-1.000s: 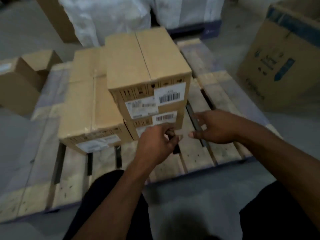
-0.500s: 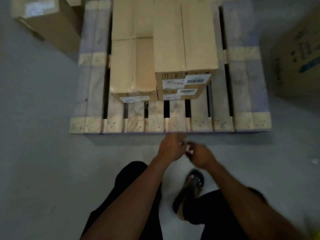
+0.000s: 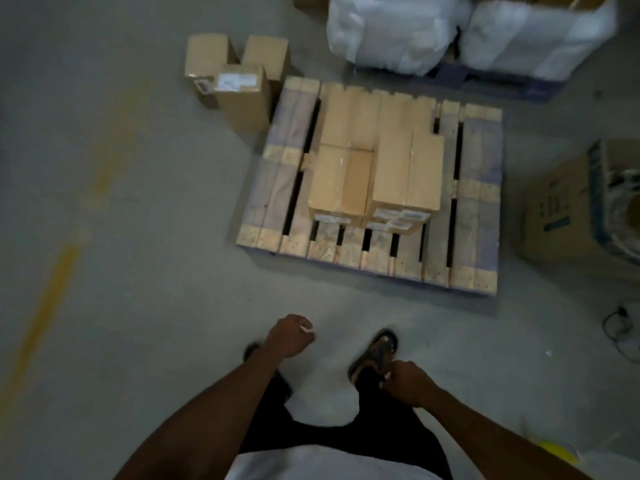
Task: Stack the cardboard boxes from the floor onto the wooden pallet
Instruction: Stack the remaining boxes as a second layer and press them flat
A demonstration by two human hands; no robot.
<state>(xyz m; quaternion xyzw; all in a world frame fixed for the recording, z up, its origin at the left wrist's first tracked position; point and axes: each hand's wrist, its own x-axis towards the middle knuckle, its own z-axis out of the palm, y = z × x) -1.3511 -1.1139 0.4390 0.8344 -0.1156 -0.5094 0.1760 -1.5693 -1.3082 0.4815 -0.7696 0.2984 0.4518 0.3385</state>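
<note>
A wooden pallet point(image 3: 478, 209) lies on the grey floor ahead of me. Several brown cardboard boxes sit on it; the near right one point(image 3: 407, 174) is stacked a layer higher than the near left one point(image 3: 341, 183). Three more cardboard boxes point(image 3: 240, 95) stand on the floor by the pallet's far left corner. My left hand point(image 3: 290, 336) is curled into a loose fist and holds nothing, well short of the pallet. My right hand point(image 3: 408, 382) is also closed and holds nothing, low near my sandalled foot.
White wrapped bales point(image 3: 467, 29) on a dark pallet stand at the back. A large printed carton point(image 3: 585, 206) sits to the right of the pallet. A black cable point(image 3: 620, 327) lies on the floor at right. A yellow floor line point(image 3: 45, 306) runs at left.
Both hands have left the stacked box and drawn back and apart. I have stepped away from the pallet, so it now lies farther off and the floor boxes show.
</note>
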